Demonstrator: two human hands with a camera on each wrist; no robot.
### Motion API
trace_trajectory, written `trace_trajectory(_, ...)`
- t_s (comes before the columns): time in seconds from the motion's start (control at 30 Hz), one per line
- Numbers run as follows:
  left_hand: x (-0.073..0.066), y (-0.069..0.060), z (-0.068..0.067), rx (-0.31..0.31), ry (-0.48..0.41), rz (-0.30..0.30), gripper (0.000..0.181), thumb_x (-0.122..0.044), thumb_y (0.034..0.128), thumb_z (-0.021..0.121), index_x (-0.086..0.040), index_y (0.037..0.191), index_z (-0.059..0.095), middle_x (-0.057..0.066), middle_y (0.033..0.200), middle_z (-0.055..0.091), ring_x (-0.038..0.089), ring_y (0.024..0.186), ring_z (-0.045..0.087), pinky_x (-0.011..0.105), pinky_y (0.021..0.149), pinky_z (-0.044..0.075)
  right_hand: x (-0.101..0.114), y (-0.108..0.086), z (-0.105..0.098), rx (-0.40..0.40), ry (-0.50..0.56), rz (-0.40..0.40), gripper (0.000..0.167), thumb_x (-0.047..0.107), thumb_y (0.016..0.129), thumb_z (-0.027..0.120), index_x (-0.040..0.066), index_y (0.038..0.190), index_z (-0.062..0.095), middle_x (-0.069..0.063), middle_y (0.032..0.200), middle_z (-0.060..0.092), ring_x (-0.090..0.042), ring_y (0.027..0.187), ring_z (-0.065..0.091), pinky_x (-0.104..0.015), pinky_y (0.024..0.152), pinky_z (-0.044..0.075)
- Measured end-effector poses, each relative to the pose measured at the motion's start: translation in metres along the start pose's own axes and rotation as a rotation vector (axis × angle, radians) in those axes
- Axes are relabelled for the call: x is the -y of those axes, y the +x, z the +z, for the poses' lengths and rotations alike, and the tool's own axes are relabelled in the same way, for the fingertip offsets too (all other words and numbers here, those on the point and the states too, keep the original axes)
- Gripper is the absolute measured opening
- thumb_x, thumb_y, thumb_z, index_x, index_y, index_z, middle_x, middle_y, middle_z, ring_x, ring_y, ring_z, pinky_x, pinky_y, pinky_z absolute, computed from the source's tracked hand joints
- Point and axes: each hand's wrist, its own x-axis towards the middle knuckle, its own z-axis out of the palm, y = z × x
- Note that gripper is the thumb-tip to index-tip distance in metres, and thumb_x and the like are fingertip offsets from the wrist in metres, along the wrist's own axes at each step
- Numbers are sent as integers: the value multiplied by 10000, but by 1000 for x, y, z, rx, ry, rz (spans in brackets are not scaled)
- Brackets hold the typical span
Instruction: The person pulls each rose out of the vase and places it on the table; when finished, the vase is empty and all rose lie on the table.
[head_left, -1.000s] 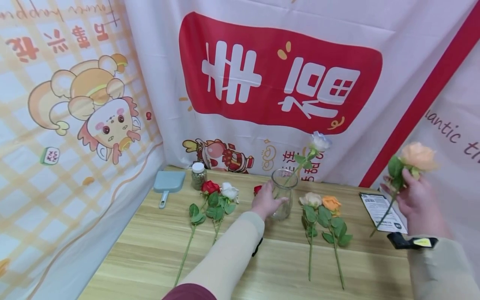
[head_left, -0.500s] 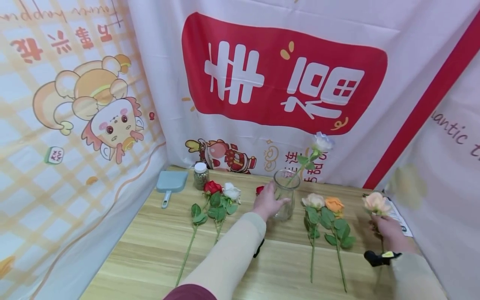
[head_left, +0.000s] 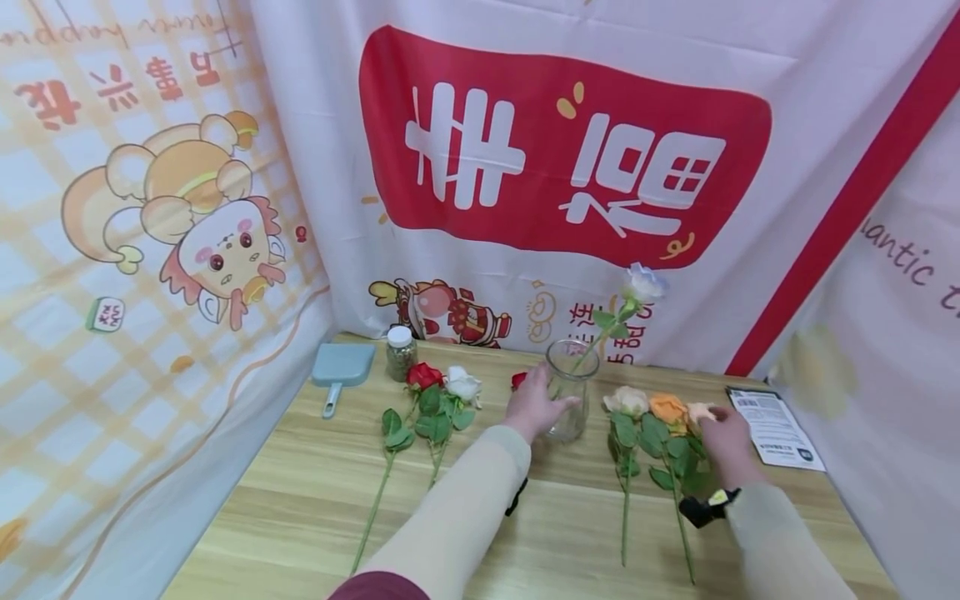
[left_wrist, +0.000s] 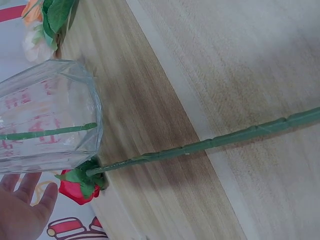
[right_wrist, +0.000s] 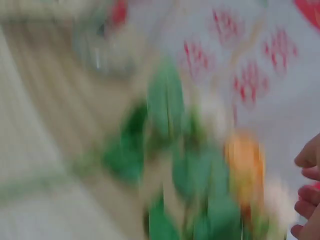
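Observation:
A clear glass vase (head_left: pixel 567 417) stands on the table with a white-blue rose (head_left: pixel 643 283) leaning in it. My left hand (head_left: pixel 534 404) grips the vase from its left side, thumb across the front. A red rose (left_wrist: pixel 80 187) lies behind the vase, its stem running across the table. My right hand (head_left: pixel 726 437) is beside a peach rose (head_left: pixel 701 412), its fingers loosely bent with nothing seen between them. That rose lies to the right of an orange rose (head_left: pixel 667 408) and a cream rose (head_left: pixel 626 402). The right wrist view is blurred, and the peach rose's stem is mostly hidden.
At the left lie another red rose (head_left: pixel 425 375) and a white rose (head_left: pixel 462 383). Behind them stand a white-lidded jar (head_left: pixel 401 354) and a light blue dustpan (head_left: pixel 342 364). A printed packet (head_left: pixel 776 429) lies by the right wall. Printed cloth (head_left: pixel 562 150) hangs behind the table.
My right hand has brought the peach rose down and left from the right side to beside the orange rose, and its fingers have loosened. The left hand has stayed at the vase.

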Motion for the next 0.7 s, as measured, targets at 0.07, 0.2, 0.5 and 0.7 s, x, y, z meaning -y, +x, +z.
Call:
trace_trajectory(0.07,0,0,-1,0,-6,5,855,-502,817,762,-270,1526,344,30,1488,435,257,1332,436,465,1084,356,35,-3,13,5,85,-44,458,123,987,462,-114,1380,448,-324,1361,447,-391,1199,447,-482,980,406)
trace_trajectory(0.2,-1,0,-2,0,-14,12,836,-502,817,761,-282,1516,359,24,1484,439,255,1330,438,470,1081,359,98,-14,39,104,192,-163,390,153,1019,517,-79,1332,539,-257,1353,510,-338,1224,457,-437,1027,376)
trace_trajectory(0.5,-7,-2,1,2,6,50,797,-470,831,767,-239,1495,392,49,1433,483,252,1294,475,447,1055,396,134,-19,86,172,249,-96,500,306,958,668,-5,1339,580,-205,1394,521,-338,1285,447,-472,1080,352)
trace_trajectory(0.7,-11,-2,7,11,-21,63,818,-457,826,778,-227,1506,385,40,1427,488,247,1290,478,444,1050,401,134,-11,92,219,521,44,503,373,936,690,64,1317,579,-99,1462,430,-332,1341,386,-470,1119,296)
